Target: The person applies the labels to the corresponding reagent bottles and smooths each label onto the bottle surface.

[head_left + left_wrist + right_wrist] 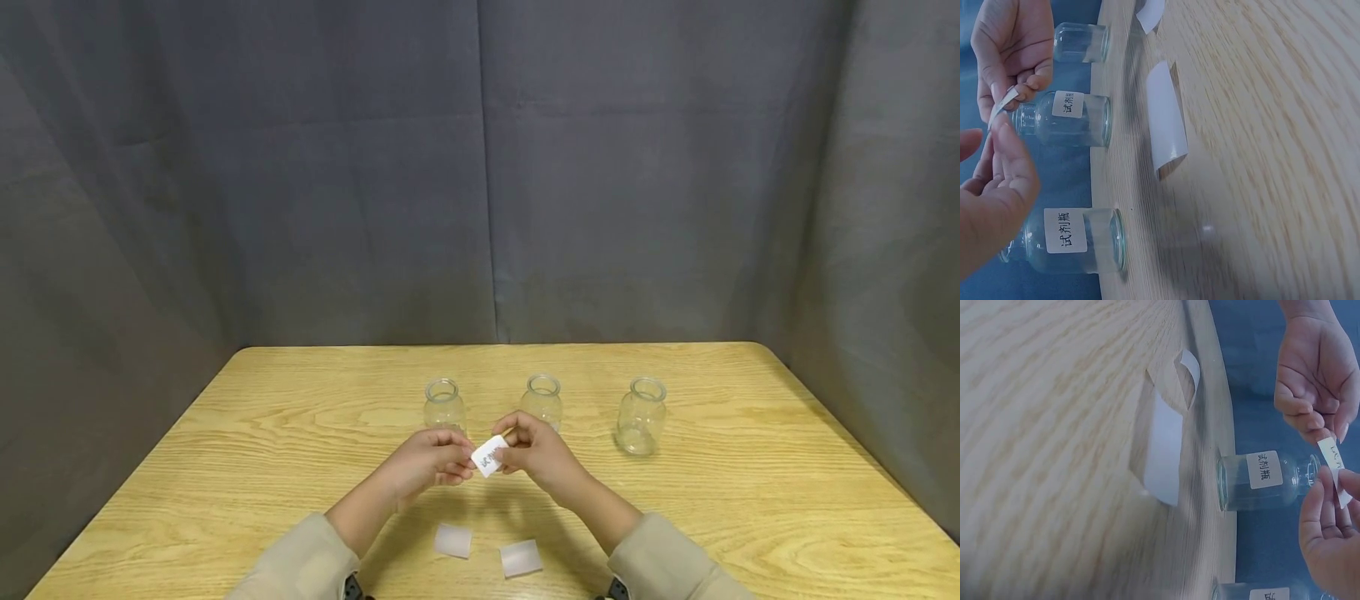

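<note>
A small white paper label (pixel 489 456) with black characters is held up between both hands, in front of the jars. My left hand (pixel 431 462) pinches its left edge with the fingertips. At the other side, my right hand (pixel 542 460) grips it between thumb and fingers, the thumb over part of the writing. Edge-on in the left wrist view, the label (pixel 1005 103) bridges the two hands. Behind the hands stand a left glass jar (pixel 444 408) and a middle glass jar (pixel 546 406), both partly covered in the head view.
A third glass jar (pixel 641 421) stands to the right, with no label showing. The left wrist view shows white labels on the left jar (pixel 1065 230) and middle jar (pixel 1067 104). Two curled white paper pieces (pixel 453 541) lie nearer on the wooden table (pixel 300 467). Grey curtains (pixel 360 167) enclose it.
</note>
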The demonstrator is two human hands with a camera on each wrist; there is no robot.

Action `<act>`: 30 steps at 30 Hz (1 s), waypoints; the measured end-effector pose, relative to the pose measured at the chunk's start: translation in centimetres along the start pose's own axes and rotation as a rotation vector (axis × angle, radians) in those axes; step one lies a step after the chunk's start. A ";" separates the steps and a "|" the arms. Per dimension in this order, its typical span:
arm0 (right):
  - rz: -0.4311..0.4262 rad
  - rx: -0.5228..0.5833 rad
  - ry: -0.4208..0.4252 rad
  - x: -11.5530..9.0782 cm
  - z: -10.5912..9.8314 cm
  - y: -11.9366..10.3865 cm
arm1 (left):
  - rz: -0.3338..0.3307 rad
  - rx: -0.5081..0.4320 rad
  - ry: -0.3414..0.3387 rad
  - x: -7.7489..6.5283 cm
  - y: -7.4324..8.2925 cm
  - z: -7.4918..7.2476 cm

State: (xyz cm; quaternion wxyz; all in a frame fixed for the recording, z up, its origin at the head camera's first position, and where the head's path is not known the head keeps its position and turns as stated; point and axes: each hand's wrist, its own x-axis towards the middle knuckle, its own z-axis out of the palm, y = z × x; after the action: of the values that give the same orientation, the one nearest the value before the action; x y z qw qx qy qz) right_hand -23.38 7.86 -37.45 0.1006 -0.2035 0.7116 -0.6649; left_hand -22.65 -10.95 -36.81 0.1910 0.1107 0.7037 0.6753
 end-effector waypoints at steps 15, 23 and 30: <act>0.006 0.077 -0.040 -1.1 -1.0 0.4 | -0.001 0.051 -0.091 0.1 0.0 0.5; 0.025 0.104 -0.096 -1.5 -1.6 0.7 | 0.015 0.061 -0.137 0.0 0.2 0.9; 0.039 0.110 -0.104 -1.6 -2.0 0.9 | -0.002 0.049 -0.155 0.2 0.1 1.0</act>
State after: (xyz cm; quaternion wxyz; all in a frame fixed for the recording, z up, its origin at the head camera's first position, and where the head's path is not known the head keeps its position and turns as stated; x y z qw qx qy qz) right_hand -22.89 10.35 -38.32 0.1613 -0.2182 0.6716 -0.6895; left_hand -22.40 -9.93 -36.74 0.2428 0.1663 0.7031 0.6473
